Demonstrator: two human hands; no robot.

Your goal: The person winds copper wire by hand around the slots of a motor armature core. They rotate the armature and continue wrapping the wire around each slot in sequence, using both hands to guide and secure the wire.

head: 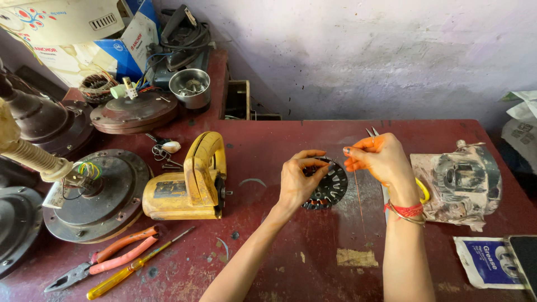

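Stator core (327, 187), a round black slotted disc, sat upright near the middle of the desk (313, 274), pinched at its left rim by the left hand (296, 182), fingers curled closed on it. Right hand (380, 159) was just beside the core's right side, fingertips pressed together on a thin copper wire (358, 201) that hung down toward the desk; small tweezers (371, 132) poked up above that hand. Judging by the few reddish turns visible low on the core, winding looked barely begun, most slots seemed bare, though the hands hid part of it.

Left to right: fan motor housing (95, 196) with coloured leads at the left edge, red-handled pliers (103, 263) and yellow screwdriver (131, 268) near the front left corner, yellow power tool (187, 184) left of centre.

Packages: white and blue cardboard boxes (112, 39) stacked at the back left corner, printed panels facing out. Worn taped block (458, 182) near the right edge. White flat sachet (486, 260) with a blue label panel at the front right corner, touching a dark flat thing, cut off.
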